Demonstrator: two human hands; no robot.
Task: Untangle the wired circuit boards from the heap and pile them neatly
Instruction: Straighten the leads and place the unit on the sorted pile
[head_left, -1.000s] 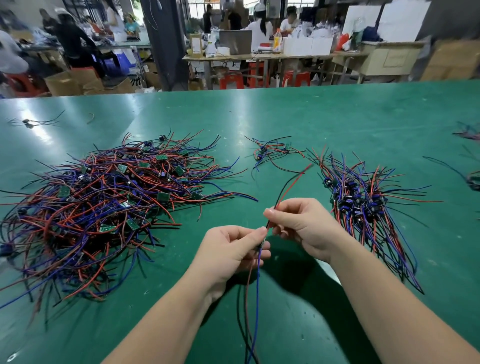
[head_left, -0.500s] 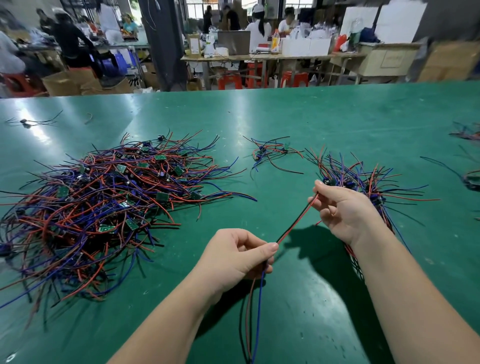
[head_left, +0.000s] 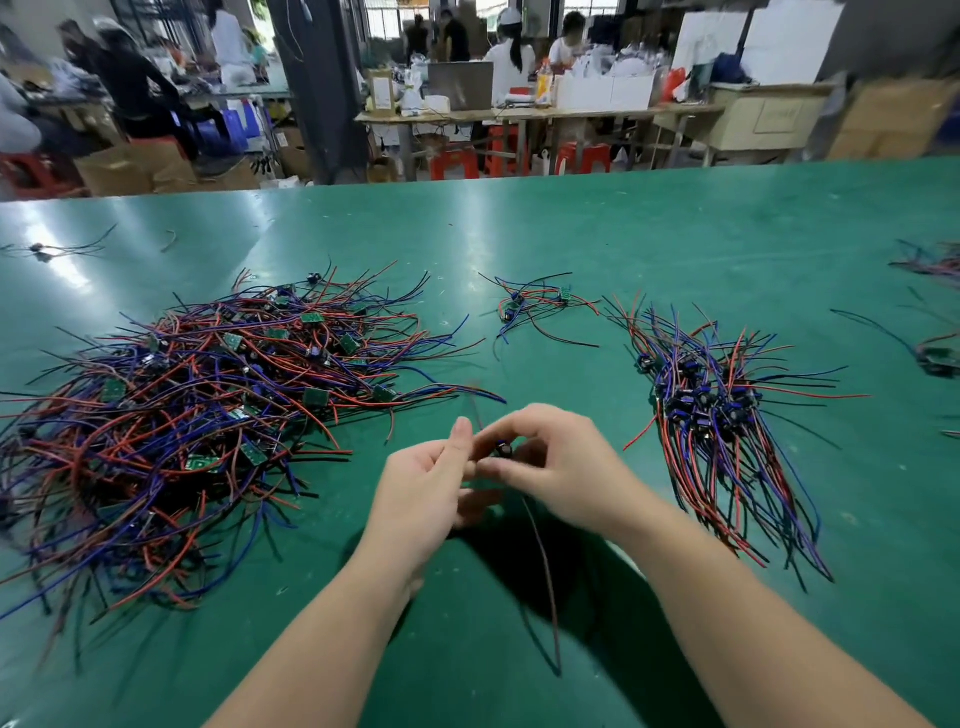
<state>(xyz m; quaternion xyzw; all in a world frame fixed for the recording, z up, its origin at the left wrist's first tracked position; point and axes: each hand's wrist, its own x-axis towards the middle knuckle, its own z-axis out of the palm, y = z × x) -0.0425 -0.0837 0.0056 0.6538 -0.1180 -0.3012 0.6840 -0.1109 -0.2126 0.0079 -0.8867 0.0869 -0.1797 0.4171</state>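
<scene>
While a wired board is pinched by curled fingers of the right hand, the left hand is held against it, its grip too blurred to tell. A tangled heap is spread left, a neat pile right.

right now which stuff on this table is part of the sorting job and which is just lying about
Job: tangled heap, neat pile, wired board held by left hand and right hand.
Lying about: stray wire, red stools, cardboard boxes.
</scene>
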